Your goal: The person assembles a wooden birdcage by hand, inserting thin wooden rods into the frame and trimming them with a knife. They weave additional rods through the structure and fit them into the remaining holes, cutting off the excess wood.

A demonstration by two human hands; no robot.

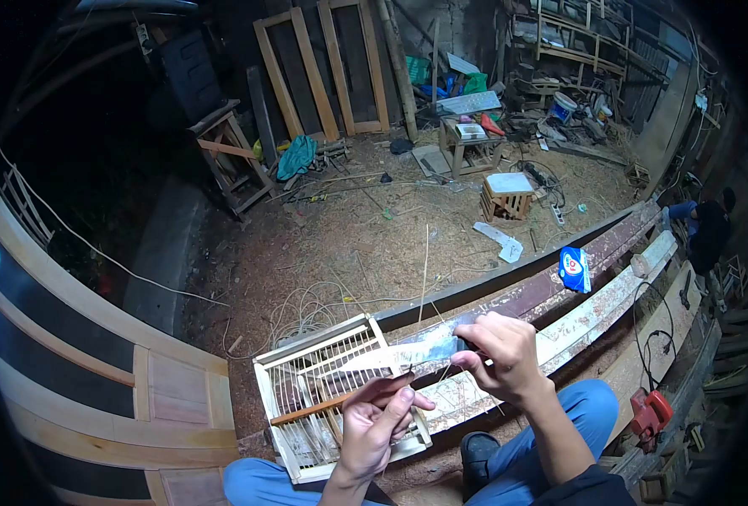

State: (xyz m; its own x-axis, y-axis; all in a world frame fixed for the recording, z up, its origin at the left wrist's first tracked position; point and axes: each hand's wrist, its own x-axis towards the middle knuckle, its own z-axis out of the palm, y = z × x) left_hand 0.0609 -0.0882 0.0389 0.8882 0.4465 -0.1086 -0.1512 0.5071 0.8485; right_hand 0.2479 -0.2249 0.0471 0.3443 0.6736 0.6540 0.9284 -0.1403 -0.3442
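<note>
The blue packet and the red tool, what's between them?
In the head view, a pale, patchy beam and a wooden board lie between packet and tool.

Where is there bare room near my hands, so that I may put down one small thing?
The whitish beam looks bare between your right hand and the wooden block near its far end. It is crowded around the knife and over the slatted frame, where your left hand is.

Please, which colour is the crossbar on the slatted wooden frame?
The crossbar is orange-brown, best seen in the head view.
</note>
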